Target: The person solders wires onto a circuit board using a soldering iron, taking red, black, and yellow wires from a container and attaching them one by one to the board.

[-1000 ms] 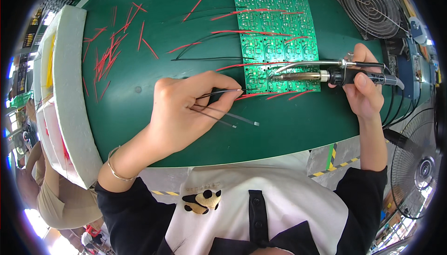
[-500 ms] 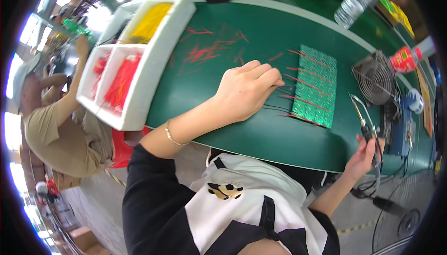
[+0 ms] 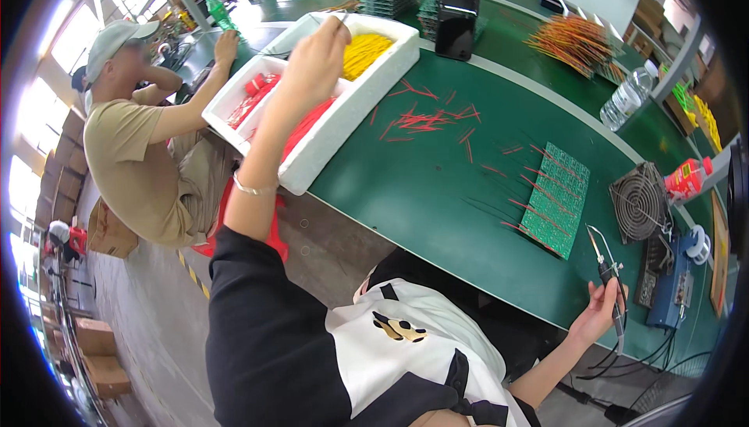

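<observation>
White foam tray (image 3: 367, 88) on the green counter (image 3: 437, 185) lies under the left hand (image 3: 316, 64), fingers pinched, contents unclear; right hand (image 3: 597, 314) grips a slim soldering iron (image 3: 608, 275), tip pointing away.

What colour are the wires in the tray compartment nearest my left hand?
Yellow wires, in the white foam tray by the left hand; head view.

One head-worn fisheye view looks steeply down and leftward from above the person's chest, which fills the lower middle of the frame. The green table (image 3: 437, 185) runs diagonally from upper left to lower right, its straight edge bowed by the lens. It sits close, within arm's reach; a dark rim rings the picture.
</observation>
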Demonstrator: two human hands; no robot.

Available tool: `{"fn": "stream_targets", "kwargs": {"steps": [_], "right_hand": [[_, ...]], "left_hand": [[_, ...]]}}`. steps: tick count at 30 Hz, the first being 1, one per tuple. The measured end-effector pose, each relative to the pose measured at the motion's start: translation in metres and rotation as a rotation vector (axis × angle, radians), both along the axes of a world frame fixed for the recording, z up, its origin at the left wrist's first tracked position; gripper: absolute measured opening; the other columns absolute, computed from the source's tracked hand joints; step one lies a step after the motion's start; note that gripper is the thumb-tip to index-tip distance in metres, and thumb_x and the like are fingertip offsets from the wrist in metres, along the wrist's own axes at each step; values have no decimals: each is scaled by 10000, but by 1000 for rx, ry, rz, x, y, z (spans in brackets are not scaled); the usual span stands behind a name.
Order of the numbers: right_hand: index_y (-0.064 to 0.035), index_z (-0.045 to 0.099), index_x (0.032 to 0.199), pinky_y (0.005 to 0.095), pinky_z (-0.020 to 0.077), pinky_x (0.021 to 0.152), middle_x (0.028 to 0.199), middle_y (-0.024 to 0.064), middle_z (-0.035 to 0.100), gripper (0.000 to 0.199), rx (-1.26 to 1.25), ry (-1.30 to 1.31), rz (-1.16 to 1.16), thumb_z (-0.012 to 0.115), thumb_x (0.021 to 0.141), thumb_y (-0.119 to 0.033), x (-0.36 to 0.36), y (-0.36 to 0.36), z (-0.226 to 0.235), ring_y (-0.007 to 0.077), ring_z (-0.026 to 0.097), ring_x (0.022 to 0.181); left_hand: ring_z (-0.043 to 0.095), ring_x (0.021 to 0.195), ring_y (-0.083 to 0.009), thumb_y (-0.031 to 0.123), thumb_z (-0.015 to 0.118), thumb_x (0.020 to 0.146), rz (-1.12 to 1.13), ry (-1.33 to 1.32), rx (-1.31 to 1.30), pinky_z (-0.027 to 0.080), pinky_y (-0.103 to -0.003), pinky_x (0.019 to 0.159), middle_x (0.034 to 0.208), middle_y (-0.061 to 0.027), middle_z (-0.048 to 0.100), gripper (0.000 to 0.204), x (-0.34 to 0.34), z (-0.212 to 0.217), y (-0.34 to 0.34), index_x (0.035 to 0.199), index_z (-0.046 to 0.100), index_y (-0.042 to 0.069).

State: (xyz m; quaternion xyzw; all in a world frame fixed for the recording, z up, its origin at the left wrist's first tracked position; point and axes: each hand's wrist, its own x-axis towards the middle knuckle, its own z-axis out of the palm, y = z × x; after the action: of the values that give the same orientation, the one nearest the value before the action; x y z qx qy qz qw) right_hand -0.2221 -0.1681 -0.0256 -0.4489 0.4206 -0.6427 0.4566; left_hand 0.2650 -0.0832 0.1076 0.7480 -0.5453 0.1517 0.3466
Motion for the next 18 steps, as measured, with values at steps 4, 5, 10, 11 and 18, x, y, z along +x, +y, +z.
{"fn": "stream_targets", "kwargs": {"steps": [4,5,10,11,18], "right_hand": [[-73,530,796,224,498,656,596,-28,441,122,-16,-15,44,569,878,-155,0,-1,1,11,421,536],[-73,530,796,224,498,656,596,-28,441,122,-12,-25,44,569,878,-155,0,-2,0,11,421,536],[-73,516,783,199,482,622,587,-32,413,130,2,8,-36,569,875,-147,7,-3,3,7,360,507],[-64,506,772,198,484,609,589,-28,402,142,8,-4,-90,570,872,-142,8,-3,4,10,363,518],[-66,496,764,188,477,598,586,-31,395,156,-20,-35,-96,580,867,-147,3,-5,3,10,327,494]], "left_hand": [[571,837,-373,224,409,841,107,98,142,435,-412,769,851,-207,610,297,110,25,-8,850,622,17],[581,852,-367,283,450,840,155,72,161,440,-402,783,842,-212,615,321,140,23,-16,864,635,23],[417,1168,-371,478,574,781,685,-188,546,399,-444,914,1241,-260,443,630,195,-20,-64,1151,487,-24],[394,1182,-378,434,613,763,631,-219,414,406,-453,905,1257,-247,426,593,175,-26,-66,1145,500,-5],[613,864,-268,308,701,680,176,-163,488,480,-382,746,898,-144,640,287,126,-61,-111,861,648,92]]}}
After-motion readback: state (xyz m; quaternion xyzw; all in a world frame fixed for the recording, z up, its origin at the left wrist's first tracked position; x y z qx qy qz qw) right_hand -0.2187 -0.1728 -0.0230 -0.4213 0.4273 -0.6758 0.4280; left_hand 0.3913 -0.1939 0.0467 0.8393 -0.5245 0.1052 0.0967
